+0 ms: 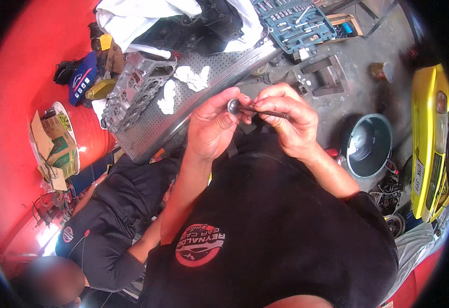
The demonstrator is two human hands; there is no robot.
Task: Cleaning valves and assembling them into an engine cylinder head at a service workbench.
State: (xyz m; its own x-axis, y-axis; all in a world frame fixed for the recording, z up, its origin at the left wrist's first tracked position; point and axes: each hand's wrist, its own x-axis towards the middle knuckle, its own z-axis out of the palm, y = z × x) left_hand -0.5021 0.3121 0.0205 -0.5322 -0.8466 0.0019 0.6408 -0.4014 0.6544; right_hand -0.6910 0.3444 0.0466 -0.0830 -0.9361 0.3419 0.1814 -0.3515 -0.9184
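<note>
- Presently, the poppet valve [234, 107] is raised in both hands, just right of the perforated metal bench [146, 129].
- Right hand [297, 123]: thumb and fingers pinching the stem.
- Left hand [210, 126]: fingers curled about the round head; firmness of contact cannot be determined.
- Recommended: light grip, slow turning, fingertips off the head's rim.

the valve [248, 109] is dark grey, the car [426, 138] yellow.

Smooth metal valve [234, 107], glossy at wide end; rough matt metal cyl. head [136, 88]; perf. metal bench [219, 66]; crumpled paper-like wads [193, 78]; matt cloth shirt [286, 220]; smooth plastic bucket [379, 146]
</note>
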